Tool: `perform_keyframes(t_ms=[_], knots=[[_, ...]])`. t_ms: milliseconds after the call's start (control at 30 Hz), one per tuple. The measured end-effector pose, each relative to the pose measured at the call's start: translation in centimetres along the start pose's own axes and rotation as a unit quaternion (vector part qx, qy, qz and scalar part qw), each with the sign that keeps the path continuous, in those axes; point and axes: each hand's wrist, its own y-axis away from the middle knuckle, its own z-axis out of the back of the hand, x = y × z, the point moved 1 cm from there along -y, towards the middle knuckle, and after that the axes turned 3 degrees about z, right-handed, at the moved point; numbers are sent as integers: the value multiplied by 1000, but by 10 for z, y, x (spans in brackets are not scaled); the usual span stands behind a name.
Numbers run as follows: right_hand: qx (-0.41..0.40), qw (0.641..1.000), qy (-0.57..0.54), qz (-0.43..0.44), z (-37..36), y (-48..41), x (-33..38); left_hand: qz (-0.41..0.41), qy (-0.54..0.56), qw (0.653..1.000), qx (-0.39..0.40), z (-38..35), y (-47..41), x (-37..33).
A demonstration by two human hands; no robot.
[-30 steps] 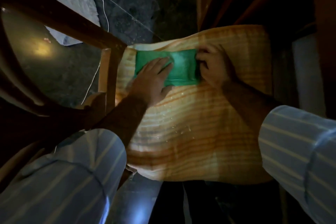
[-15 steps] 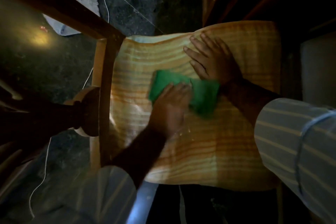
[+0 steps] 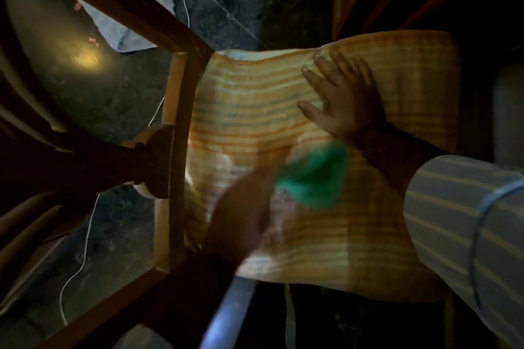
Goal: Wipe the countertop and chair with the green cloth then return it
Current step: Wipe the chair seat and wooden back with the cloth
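Observation:
The chair seat (image 3: 255, 110) is covered in orange-and-cream striped fabric and fills the middle of the view. The green cloth (image 3: 314, 178) lies bunched and motion-blurred on the seat's near half. My left hand (image 3: 243, 207), also blurred, grips the cloth at its left edge. My right hand (image 3: 340, 96) rests flat on the far right part of the seat with its fingers spread, just beyond the cloth and not touching it.
The chair's dark wooden frame (image 3: 178, 150) and a turned post (image 3: 147, 161) run along the seat's left side. A dark stone floor, a thin white cord (image 3: 85, 252) and a pale mat (image 3: 133, 8) lie to the left. Dark furniture stands at the right.
My left hand has dragged the green cloth from the seat's far edge toward me and rightward. My right hand let go of the cloth and now lies flat on the seat.

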Motion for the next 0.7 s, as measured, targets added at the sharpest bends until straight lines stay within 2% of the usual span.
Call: perform_keyframes(t_ms=[67,133,233,300,367,567,633,700], knots=[[-16,1000,4,12,0,3,1,-22,-87,989,-120,28,-45,11],[-33,999,4,14,0,4,2,-27,-150,976,-156,34,-84,27],[-31,999,17,9,-1,3,2,-7,-178,982,-63,8,-119,53],[-26,999,21,17,-3,3,1,29,-195,979,-49,-18,-118,56],[-29,999,29,24,-5,4,-1,26,-198,978,-60,-39,-101,49],[-23,1000,14,12,-3,2,1,-49,-144,988,33,-81,65,17],[-25,1000,11,13,-2,2,1,-69,-119,987,84,-77,116,6],[-27,999,12,11,-3,2,1,-65,-103,987,102,-60,134,-3]])
